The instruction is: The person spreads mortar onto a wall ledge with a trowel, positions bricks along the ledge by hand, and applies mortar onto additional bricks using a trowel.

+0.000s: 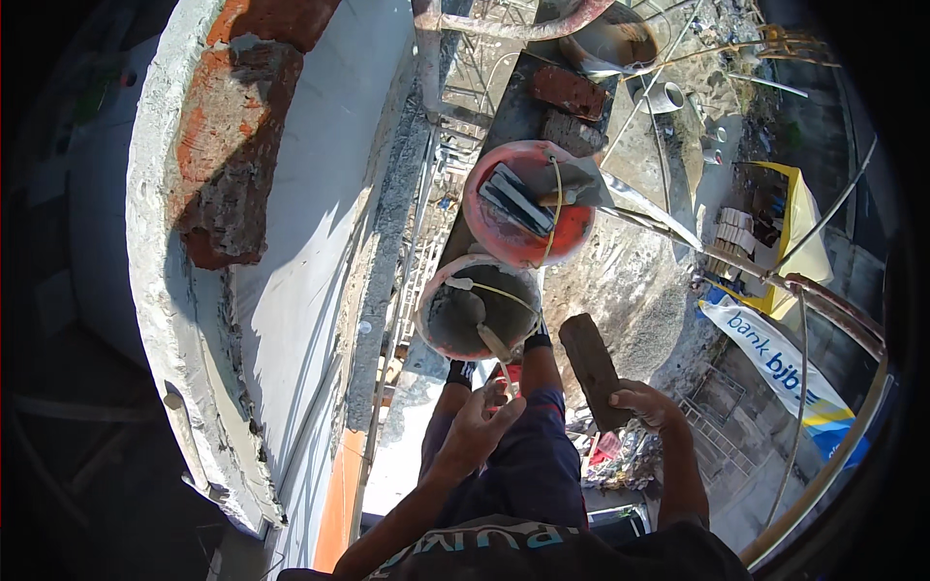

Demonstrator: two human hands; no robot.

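Note:
My right hand [649, 404] grips the lower end of a grey-brown brick [588, 363], holding it out beside my right leg. At my front, my left hand [477, 428] is raised with its fingers partly spread and seems to hold nothing. Just beyond it stands a mortar bucket [423, 315] with grey mix inside. A trowel [494, 342] rests in that bucket, its wooden handle leaning over the rim toward my left hand. Farther off, a red bucket [473, 203] contains dark flat pieces and a grey tool I cannot make out. A thin wire handle crosses each bucket.
To my left rises a wall with bricks [232, 145] and fresh mortar along its top. Past the buckets, two bricks [569, 93] lie on a dark plank. Scaffold poles [838, 315] pass on the right, above ground far below. A banner [765, 353] hangs there.

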